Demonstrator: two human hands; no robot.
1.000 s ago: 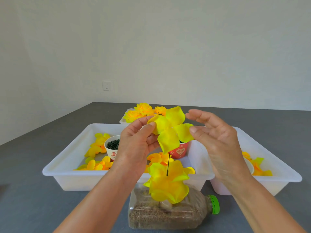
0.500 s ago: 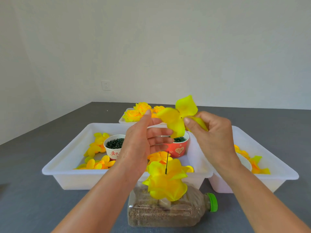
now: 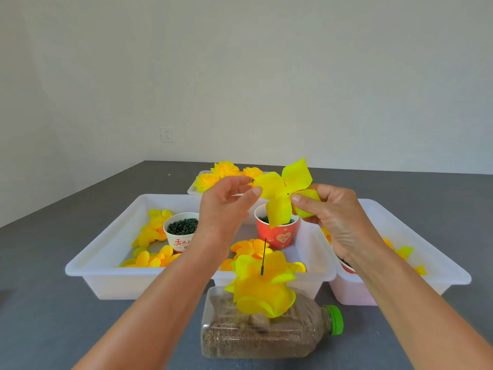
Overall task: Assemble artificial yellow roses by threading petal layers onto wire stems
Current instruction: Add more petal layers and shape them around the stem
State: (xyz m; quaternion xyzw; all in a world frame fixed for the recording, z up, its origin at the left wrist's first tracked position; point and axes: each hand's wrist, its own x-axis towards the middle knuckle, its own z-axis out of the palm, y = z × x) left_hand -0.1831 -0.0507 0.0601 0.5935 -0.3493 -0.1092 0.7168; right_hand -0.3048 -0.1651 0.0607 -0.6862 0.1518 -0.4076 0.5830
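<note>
- Step in hand, as I judge it: a loose four-lobed petal layer (image 3: 284, 194) is held up in the air above the wire stem (image 3: 263, 256), not yet threaded
- Right hand (image 3: 329, 220) pinches one lobe between thumb and fingers; left hand (image 3: 226, 209) touches the opposite lobe with curled fingertips, whether it truly pinches I cannot tell
- Layer faces me, centre hole visible, lobes spread like a cross
- Stem stands near upright, tip up, from the half-built rose (image 3: 262, 287) on the lying plastic bottle (image 3: 266, 335)
- Next: tip the layer flat, bring its hole down over the stem tip
</note>
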